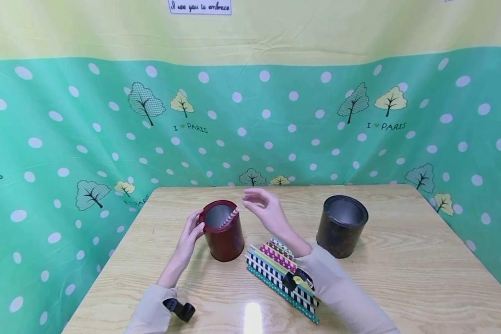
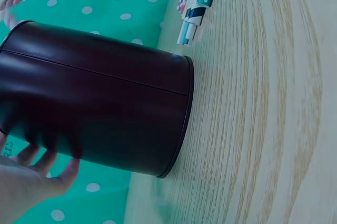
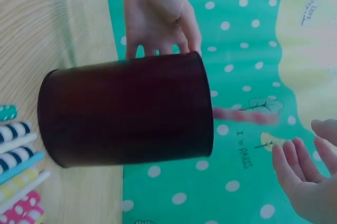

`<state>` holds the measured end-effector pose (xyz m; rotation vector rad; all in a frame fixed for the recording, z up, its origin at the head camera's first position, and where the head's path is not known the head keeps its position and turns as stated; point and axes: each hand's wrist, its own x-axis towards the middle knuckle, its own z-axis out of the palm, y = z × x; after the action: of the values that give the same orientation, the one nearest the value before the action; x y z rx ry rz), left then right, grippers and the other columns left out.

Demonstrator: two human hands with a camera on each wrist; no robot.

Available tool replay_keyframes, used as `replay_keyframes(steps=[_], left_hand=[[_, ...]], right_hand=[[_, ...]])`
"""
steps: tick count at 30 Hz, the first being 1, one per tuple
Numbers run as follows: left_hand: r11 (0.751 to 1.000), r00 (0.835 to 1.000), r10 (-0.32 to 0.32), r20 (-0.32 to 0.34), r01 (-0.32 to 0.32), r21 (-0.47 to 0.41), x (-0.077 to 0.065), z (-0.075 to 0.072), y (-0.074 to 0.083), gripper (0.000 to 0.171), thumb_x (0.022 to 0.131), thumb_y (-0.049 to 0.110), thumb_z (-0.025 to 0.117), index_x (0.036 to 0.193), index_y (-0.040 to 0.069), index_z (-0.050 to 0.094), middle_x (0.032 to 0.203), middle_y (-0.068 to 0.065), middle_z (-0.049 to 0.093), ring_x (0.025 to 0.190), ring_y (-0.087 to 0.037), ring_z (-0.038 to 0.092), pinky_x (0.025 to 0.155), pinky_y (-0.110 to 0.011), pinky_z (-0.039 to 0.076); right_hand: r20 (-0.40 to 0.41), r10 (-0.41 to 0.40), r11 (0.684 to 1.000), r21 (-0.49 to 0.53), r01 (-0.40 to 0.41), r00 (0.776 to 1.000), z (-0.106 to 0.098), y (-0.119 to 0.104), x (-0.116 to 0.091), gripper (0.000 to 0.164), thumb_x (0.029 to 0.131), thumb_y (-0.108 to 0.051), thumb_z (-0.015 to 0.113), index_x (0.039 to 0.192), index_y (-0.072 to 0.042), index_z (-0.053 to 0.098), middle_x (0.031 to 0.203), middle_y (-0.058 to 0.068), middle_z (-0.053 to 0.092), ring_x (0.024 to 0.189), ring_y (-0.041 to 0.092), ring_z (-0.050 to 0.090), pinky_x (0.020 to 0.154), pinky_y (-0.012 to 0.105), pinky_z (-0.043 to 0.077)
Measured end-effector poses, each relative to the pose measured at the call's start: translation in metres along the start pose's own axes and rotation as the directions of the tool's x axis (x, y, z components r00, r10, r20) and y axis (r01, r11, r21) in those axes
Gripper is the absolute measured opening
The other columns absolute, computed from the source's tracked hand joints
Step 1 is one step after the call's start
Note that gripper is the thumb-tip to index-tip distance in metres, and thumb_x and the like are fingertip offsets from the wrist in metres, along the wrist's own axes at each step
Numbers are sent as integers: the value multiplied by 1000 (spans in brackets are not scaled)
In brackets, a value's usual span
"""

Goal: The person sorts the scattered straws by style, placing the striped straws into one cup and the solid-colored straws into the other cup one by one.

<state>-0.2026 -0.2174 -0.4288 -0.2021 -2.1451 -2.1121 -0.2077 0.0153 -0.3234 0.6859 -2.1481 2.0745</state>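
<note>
A dark red can [image 1: 225, 239], with its mouth facing up, stands on the table left of the middle. My left hand [image 1: 190, 230] holds its left side near the rim, thumb and fingers spread over the curved wall. One red-and-white striped paper straw [image 1: 229, 218] leans inside the can, its upper end sticking out past the right rim; it is blurred in the right wrist view. Just right of the can's mouth and above it, my right hand [image 1: 267, 208] hangs with loosely bent fingers and nothing between them. Its fingertips are apart from the straw.
Several patterned paper straws [image 1: 275, 280] lie side by side on the wooden table [image 1: 417, 260], partly under my right forearm. A black can [image 1: 342, 227] stands at the right. A green dotted cloth [image 1: 250, 116] hangs behind the table and along its sides.
</note>
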Motion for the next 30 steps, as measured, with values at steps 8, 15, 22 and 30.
replay_keyframes(steps=[8, 15, 22, 30], left_hand=[[1000, 1000, 6, -5, -6, 9, -1, -1, 0, 42, 95, 14, 38, 133, 2, 27, 129, -19, 35, 109, -9, 38, 83, -19, 37], [999, 1000, 30, 1, -30, -28, 1, 1, -1, 43, 94, 13, 39, 133, 0, 26, 130, -20, 33, 109, -8, 39, 83, -18, 37], [999, 999, 41, 7, -40, -28, 0, 1, 0, 43, 95, 13, 38, 134, -1, 25, 130, -21, 33, 111, -11, 37, 83, -17, 37], [999, 999, 31, 5, -31, -18, 0, 1, -1, 43, 95, 14, 38, 133, 0, 26, 130, -21, 33, 112, -14, 36, 83, -18, 36]], right_hand=[[62, 57, 993, -111, -50, 996, -22, 37, 1, 28, 82, -7, 61, 108, 3, 57, 100, 17, 61, 93, 26, 57, 80, 30, 46], [209, 77, 955, -298, -11, 975, -47, 63, -3, 23, 83, -8, 59, 103, 2, 59, 94, 14, 62, 85, 23, 59, 74, 27, 47], [319, 126, 914, -406, 15, 939, -64, 75, -10, 21, 82, -5, 59, 101, 3, 60, 89, 13, 62, 81, 22, 59, 73, 28, 47], [399, 193, 863, -503, 38, 896, -80, 88, -20, 20, 82, 0, 58, 101, 2, 59, 89, 14, 60, 81, 20, 57, 69, 26, 47]])
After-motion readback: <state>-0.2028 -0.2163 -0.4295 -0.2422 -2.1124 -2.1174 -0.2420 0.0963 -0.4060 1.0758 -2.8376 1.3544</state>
